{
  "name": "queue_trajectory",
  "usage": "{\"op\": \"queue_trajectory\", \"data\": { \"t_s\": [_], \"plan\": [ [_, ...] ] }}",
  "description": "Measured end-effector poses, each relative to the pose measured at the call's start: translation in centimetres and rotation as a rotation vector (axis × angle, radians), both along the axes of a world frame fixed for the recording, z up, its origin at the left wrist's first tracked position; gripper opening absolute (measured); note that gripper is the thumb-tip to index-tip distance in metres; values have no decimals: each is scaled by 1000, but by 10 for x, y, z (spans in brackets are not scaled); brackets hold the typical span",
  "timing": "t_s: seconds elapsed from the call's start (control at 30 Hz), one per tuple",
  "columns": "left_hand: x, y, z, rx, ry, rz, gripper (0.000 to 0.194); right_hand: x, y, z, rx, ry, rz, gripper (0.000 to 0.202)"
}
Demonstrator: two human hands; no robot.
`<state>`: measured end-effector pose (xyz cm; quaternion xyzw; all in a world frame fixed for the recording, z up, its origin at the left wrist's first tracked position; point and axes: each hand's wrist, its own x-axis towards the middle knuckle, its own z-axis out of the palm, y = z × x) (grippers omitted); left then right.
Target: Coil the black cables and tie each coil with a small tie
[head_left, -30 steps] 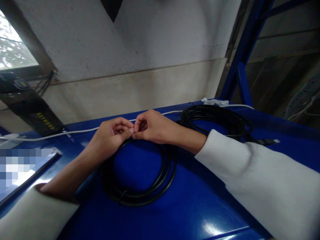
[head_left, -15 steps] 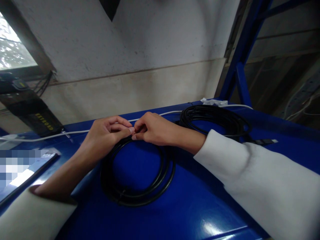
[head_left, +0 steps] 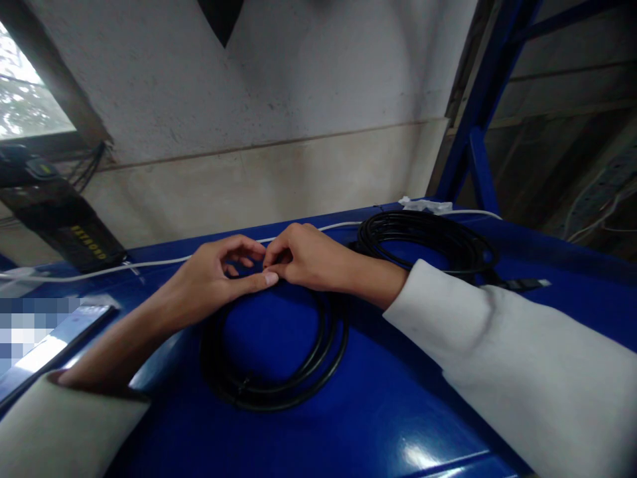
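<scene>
A black cable coil [head_left: 293,398] lies flat on the blue table [head_left: 388,372], with a small tie around its near side. My left hand [head_left: 223,275] is over the coil's far left side, its fingers curved and apart from the thumb, whose tip touches the fingertips of the other hand. At the coil's far edge my right hand [head_left: 308,255] is closed in a pinch; whatever is between its fingertips is too small to make out. The hands cover the far part of the coil.
A second black cable coil [head_left: 428,239] with a connector [head_left: 527,284] lies at the back right, beside crumpled clear plastic [head_left: 423,204]. A white cable [head_left: 154,263] runs along the back. On the left are a black pouch [head_left: 74,229] and a flat screen device [head_left: 50,352].
My left hand has loosened: its fingers have spread away from the thumb, and the thumb has stretched rightward. My right hand stays pinched in nearly the same place.
</scene>
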<state>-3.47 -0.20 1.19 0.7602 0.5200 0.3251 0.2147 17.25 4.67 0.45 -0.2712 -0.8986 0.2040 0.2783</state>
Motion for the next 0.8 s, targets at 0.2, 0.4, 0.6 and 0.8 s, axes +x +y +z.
{"op": "queue_trajectory", "data": {
  "t_s": [0.2, 0.4, 0.6, 0.8],
  "plan": [
    [-4, 5, -8, 24, 112, -49, 25, 1, 2, -1, 25, 31, 57, 17],
    [-5, 5, -7, 62, 139, -47, 18, 4, 1, -1, 80, -33, 91, 18],
    [-6, 6, -7, 50, 123, -42, 19, 5, -2, 3, 139, -87, 140, 14],
    [-9, 0, -3, 135, 188, -26, 30, 6, -7, 9, 186, -176, 98, 12]
  ]
}}
